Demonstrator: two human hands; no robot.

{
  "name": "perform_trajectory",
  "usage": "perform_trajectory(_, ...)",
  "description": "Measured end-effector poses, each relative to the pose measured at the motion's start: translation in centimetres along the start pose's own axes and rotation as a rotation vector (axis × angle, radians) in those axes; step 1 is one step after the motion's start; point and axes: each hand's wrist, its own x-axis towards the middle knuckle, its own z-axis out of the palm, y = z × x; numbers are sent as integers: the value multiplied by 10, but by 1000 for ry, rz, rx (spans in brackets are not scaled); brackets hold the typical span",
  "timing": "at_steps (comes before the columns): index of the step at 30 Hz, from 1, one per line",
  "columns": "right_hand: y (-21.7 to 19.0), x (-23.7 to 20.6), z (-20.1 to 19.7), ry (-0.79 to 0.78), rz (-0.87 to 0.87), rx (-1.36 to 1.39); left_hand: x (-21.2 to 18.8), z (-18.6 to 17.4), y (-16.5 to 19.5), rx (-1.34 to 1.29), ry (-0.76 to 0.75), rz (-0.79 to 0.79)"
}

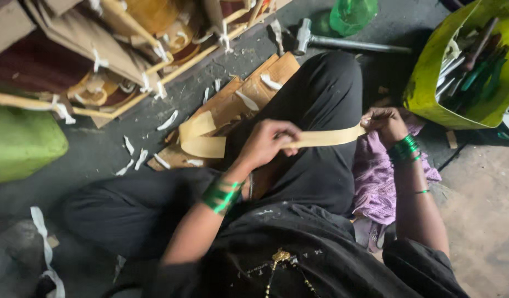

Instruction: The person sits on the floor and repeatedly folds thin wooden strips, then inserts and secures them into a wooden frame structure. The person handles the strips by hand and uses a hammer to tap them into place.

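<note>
Above the raised knee in black cloth, a long pale bamboo strip [320, 138] was stretched between the person's two hands. The left hand [268, 144] was closed around the strip near its middle, fingers curled over the top and thumb beneath. The right hand [384, 122] pinched the strip's end between thumb and fingertips, on the far side of the knee from the left hand. Past the left hand the strip ran on and curled into a loose loop [202, 138] that lay on a flat wooden board [254, 91], which rested on the dark floor [100, 149] beside the knee. Green bangles [224, 196] circled the left wrist, and more sat on the right. White shavings [169, 120] were scattered on the floor around the board. Beyond the knee lay a hammer [343, 41], and near the right hand stood a yellow-green bag [431, 77] holding tools. A purple cloth [376, 176] lay under the right forearm.
</note>
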Motion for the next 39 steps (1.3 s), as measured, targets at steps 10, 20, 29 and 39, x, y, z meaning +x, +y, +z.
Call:
perform_trajectory(10,-120,126,-20,265,-613,-218,-127,-61,-14,-367,656,-172)
perform_trajectory(20,-73,242,15,338,-511,-1508,-163,-40,-34,-710,616,-83)
perform_trajectory(29,-79,228,22,238,-711,-1550,-148,-62,14,-737,243,212)
perform_trajectory(39,-136,192,63,191,-686,-1119,-125,-93,71,-142,302,510)
